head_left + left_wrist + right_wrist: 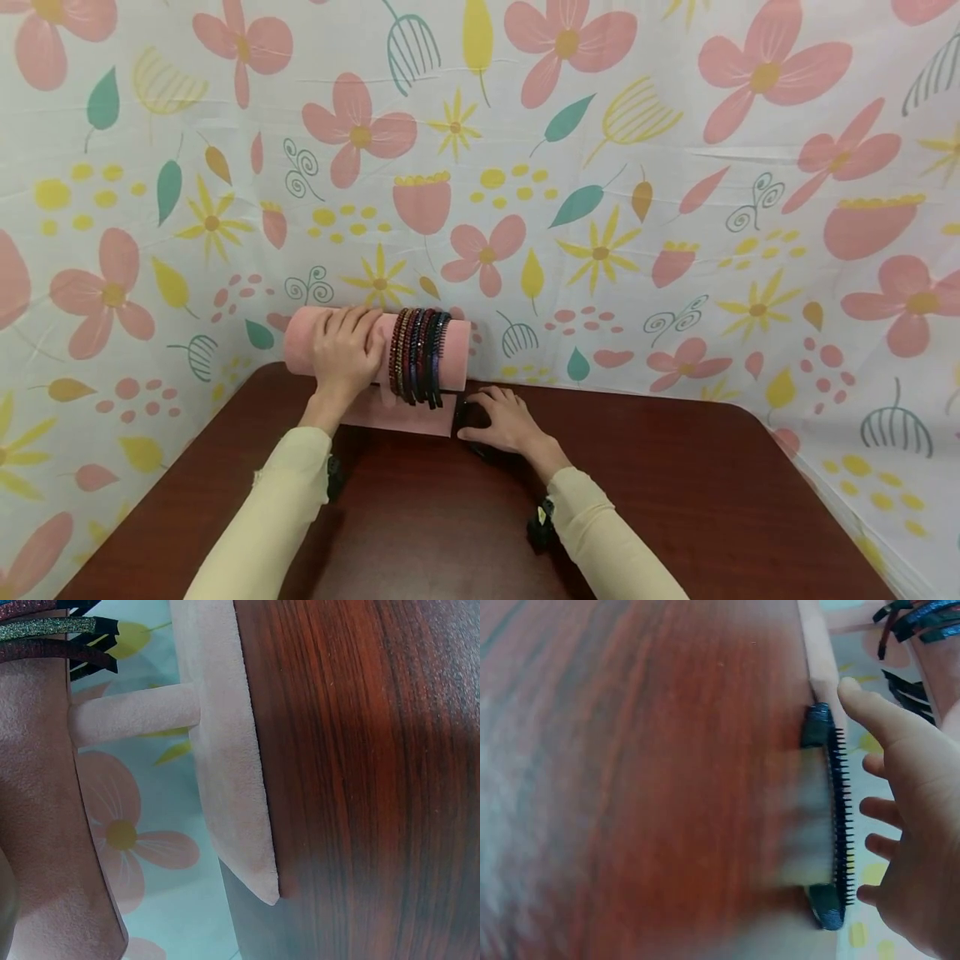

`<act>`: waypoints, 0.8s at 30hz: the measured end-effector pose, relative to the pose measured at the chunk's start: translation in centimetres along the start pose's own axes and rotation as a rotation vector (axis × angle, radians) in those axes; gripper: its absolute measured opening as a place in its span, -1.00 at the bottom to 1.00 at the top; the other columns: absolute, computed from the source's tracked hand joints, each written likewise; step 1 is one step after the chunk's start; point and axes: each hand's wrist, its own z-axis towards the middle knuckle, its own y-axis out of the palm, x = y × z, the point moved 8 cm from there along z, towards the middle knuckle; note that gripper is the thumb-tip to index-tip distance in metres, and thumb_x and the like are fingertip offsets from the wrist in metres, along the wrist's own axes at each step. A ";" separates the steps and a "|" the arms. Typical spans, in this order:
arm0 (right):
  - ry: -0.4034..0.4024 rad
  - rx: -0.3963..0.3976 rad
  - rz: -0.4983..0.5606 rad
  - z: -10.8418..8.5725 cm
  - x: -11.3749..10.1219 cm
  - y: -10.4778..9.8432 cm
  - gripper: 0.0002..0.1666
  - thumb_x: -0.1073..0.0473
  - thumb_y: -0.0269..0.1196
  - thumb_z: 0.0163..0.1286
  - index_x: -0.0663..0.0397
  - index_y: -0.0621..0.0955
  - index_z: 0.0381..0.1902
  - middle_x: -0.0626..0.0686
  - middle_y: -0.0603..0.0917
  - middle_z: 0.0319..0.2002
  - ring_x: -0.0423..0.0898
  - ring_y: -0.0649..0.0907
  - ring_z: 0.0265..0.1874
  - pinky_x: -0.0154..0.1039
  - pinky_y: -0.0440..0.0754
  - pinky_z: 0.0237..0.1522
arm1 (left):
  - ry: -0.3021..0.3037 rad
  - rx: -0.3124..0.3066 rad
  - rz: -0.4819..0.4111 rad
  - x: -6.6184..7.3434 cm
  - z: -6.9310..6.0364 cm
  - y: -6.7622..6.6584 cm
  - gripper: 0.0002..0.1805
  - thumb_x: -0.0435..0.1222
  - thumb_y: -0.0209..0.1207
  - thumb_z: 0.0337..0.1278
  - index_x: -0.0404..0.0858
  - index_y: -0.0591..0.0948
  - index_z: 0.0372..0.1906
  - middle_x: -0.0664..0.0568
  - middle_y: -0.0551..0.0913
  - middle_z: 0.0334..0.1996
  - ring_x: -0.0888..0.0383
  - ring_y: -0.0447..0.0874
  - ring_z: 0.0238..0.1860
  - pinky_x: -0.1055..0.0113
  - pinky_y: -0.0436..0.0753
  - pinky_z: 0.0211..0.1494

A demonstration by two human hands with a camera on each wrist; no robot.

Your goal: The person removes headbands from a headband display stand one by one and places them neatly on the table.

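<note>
A pink plush headband holder (454,358), a padded roll on a flat base (405,419), lies toward the table's back left. Several dark, glittery headbands (417,354) circle the roll's right part. My left hand (345,350) grips the roll left of them, fingers curved over its top; the left wrist view shows only a sliver of that hand. Just right of the base, my right hand (504,419) hovers over a dark headband with teeth (841,817) on the table. The right wrist view shows the fingers spread beside the headband, not closed round it.
The dark red wooden table (660,492) has rounded back corners. A white cloth with printed flowers (600,167) hangs right behind and around it. In the left wrist view a short pink post (139,714) joins the roll to the base.
</note>
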 end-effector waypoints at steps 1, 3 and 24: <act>-0.002 0.009 0.006 -0.1 0.0 -0.2 -0.16 -0.40 0.28 0.20 -0.14 0.49 0.34 0.08 0.41 0.38 0.17 0.35 0.38 0.30 0.26 0.37 | -0.001 0.000 -0.002 0.0 0.0 0.0 -0.58 -0.07 -0.05 0.32 -0.17 0.73 -0.03 -0.10 0.74 -0.06 -0.13 0.64 0.01 -0.10 0.42 0.29; 0.002 0.029 0.018 -0.2 0.1 -0.7 -0.20 -0.37 0.28 0.22 -0.14 0.51 0.32 0.08 0.43 0.35 0.17 0.37 0.36 0.29 0.29 0.35 | -0.003 0.000 -0.006 0.0 0.0 0.0 -0.58 -0.08 -0.05 0.32 -0.18 0.73 -0.03 -0.10 0.74 -0.07 -0.13 0.64 0.01 -0.11 0.41 0.29; -0.074 0.212 0.059 -1.5 -1.2 -6.5 -0.35 -0.16 0.33 0.29 -0.03 0.54 0.27 0.12 0.55 0.17 0.13 0.53 0.16 0.13 0.46 0.23 | -0.005 -0.010 -0.005 0.2 0.0 -0.2 -0.57 -0.08 -0.05 0.32 -0.19 0.73 -0.03 -0.11 0.74 -0.06 -0.14 0.64 0.01 -0.11 0.42 0.29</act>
